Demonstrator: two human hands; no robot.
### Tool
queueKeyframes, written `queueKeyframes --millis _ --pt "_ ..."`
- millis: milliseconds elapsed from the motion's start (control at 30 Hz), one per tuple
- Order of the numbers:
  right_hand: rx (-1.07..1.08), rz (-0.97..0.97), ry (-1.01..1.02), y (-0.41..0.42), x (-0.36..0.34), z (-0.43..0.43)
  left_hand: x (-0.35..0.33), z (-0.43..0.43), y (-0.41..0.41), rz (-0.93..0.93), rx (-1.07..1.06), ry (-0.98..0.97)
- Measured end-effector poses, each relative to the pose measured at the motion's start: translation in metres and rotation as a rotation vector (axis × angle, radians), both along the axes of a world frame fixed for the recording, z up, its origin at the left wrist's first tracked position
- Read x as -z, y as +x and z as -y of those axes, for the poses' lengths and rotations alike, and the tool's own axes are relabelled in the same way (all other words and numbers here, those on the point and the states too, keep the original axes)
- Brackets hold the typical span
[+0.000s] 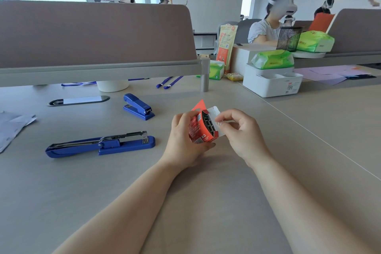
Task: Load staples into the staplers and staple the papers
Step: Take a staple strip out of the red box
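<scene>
My left hand (182, 140) grips a small red staple box (198, 130) just above the table, its end flaps open and dark staple strips showing inside. At the box's open end, my right hand (240, 132) pinches with curled thumb and fingers at the white inner flap. To the left lies a blue stapler (103, 144) swung fully open and flat, its metal staple channel exposed. A second blue stapler (137, 107), closed, stands farther back. Grey papers (12, 128) lie at the left edge.
A brown desk divider (92, 35) runs across the back, with a white cup (112, 85) and blue lanyards (169, 82) under it. A white storage box (272, 82) with green tissue packs stands at the back right. Other people sit at desks beyond.
</scene>
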State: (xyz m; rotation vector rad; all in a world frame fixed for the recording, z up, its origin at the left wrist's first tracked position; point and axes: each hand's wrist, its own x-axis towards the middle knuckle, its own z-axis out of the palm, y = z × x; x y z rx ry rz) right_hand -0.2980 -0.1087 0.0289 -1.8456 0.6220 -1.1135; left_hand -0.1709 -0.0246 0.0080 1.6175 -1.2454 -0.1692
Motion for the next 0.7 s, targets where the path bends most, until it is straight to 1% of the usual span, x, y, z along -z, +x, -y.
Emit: queueKeyframes --millis 67,233,333,700 --pt "0.013 -0.028 -0.012 0.0008 0.0000 -0.0012 0.0005 0.0000 -0.0009 0.048 -0.027 -0.021" --pt "0.107 -0.115 -0.159 0.0015 0.0030 -0.0007 0.0032 0.0024 -0.0006 0.148 -0.090 -0.058" --pt "0.161 -0.181 -0.208 0.0011 0.0047 0.0016 0.0052 0.0045 -0.0010 0.183 -0.107 -0.066" --pt "0.180 -0.215 -0.168 0.0035 0.0057 0.0021 0.0046 0.0029 -0.0048 0.277 -0.117 -0.043"
